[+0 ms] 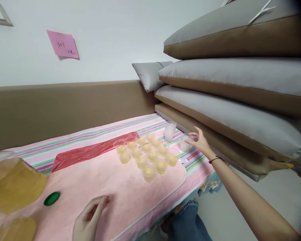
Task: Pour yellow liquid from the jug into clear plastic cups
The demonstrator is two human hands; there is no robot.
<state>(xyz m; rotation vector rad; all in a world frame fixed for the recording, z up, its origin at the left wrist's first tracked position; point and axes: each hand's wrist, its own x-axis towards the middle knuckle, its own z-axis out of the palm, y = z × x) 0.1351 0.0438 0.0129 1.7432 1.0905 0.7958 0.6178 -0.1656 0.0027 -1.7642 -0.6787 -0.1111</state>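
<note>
My right hand [200, 144] is at a stack of clear plastic cups [185, 144]. Its thumb crosses the front of the stack, and the other fingers are spread by the rim; whether they press on it I cannot tell. Left of it, filled plastic cups [152, 156] holding a little pale yellow liquid stand in a close group. My left hand [90, 216] hovers low over the pink mat [90, 177], fingers curled together with nothing visible in them. A green cap [52, 198] lies on the mat to its left.
Large clear containers of amber liquid [15, 187] stand at the left edge. Another cup stack [170, 131] is behind my right hand. A red plastic bag [90, 152] lies along the mat's back edge. Grey and brown cushions [230, 73] are piled at right.
</note>
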